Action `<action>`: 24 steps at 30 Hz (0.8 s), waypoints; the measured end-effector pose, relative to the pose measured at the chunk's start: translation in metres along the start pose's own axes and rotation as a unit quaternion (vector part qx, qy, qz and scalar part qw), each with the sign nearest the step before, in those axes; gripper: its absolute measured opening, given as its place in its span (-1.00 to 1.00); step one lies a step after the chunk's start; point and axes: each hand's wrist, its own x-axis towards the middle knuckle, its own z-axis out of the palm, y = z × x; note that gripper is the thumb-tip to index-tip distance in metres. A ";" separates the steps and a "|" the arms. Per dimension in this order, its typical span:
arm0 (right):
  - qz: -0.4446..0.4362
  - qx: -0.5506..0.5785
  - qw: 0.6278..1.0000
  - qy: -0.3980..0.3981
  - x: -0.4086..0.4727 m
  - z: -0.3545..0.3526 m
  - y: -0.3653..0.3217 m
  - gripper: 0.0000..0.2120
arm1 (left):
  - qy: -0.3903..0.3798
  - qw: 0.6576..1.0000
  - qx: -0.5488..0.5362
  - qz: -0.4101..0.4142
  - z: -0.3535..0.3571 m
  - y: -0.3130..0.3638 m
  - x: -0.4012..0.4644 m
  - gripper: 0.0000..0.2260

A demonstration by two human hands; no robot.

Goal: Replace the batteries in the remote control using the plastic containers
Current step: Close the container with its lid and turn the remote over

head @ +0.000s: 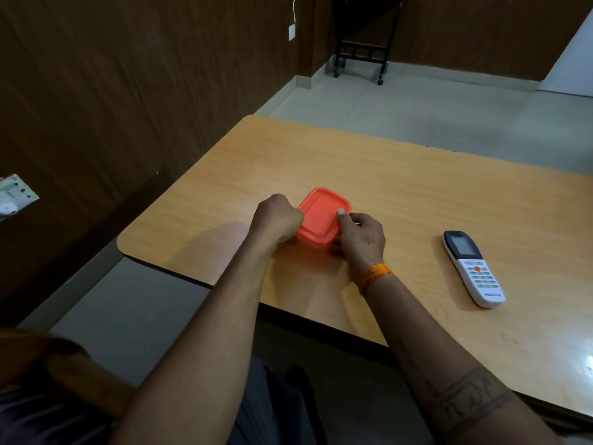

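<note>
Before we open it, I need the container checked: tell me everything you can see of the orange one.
The orange container is a small, rounded-square plastic box with its orange lid still on. It sits flat on the wooden table, near the front edge. The left hand grips its left side; the right hand holds the right, thumb on the lid. Contents are hidden.

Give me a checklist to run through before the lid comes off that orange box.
1. Both hands on the box: ok. The left hand grips its left side, the right hand its right side.
2. Lid on and flat: ok, it covers the box fully.
3. Thumb placed to pry: ok, the right thumb rests on the lid's right edge.
4. Box on the table, away from the edge: ok.
5. Remote out of the way: ok, it lies face up to the right, apart from both hands.
6. Batteries inside the box: cannot tell, the lid hides the contents.
</note>
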 end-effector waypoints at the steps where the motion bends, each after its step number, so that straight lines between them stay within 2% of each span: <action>1: 0.008 -0.003 1.000 -0.008 -0.001 0.002 -0.002 -0.46 | -0.021 1.000 -0.023 0.000 0.001 0.003 -0.004 -0.85; 3: 0.009 0.006 1.000 -0.018 -0.001 0.004 -0.008 -0.35 | -0.060 0.996 -0.068 0.001 0.003 0.008 -0.009 -0.89; 5: -0.002 -0.008 1.000 -0.021 -0.003 0.006 -0.014 -0.33 | -0.080 0.988 -0.128 -0.018 0.005 0.012 -0.012 -0.87; 9: -0.048 -0.014 0.998 -0.041 -0.014 0.008 -0.022 -0.48 | -0.059 0.962 -0.257 -0.068 0.008 0.016 -0.011 -0.70; 12: -0.027 0.014 0.999 -0.032 -0.016 0.011 -0.025 -0.48 | -0.004 0.980 -0.194 -0.052 0.015 0.015 -0.011 -0.35; 14: -0.013 0.018 1.000 -0.017 -0.017 0.010 -0.027 -0.33 | 0.015 0.986 -0.166 -0.022 0.018 0.016 -0.013 -0.24; 16: -0.010 0.021 1.000 -0.009 -0.014 0.008 -0.027 -0.23 | 0.022 0.988 -0.153 -0.005 0.018 0.019 -0.015 -0.24; 21: -0.005 0.031 1.000 -0.002 -0.008 0.004 -0.024 -0.27 | 0.038 0.987 -0.154 0.001 0.026 0.023 -0.016 -0.34; 24: 0.000 0.031 0.999 0.004 -0.007 0.001 -0.025 -0.28 | 0.042 0.986 -0.162 -0.005 0.029 0.025 -0.017 -0.32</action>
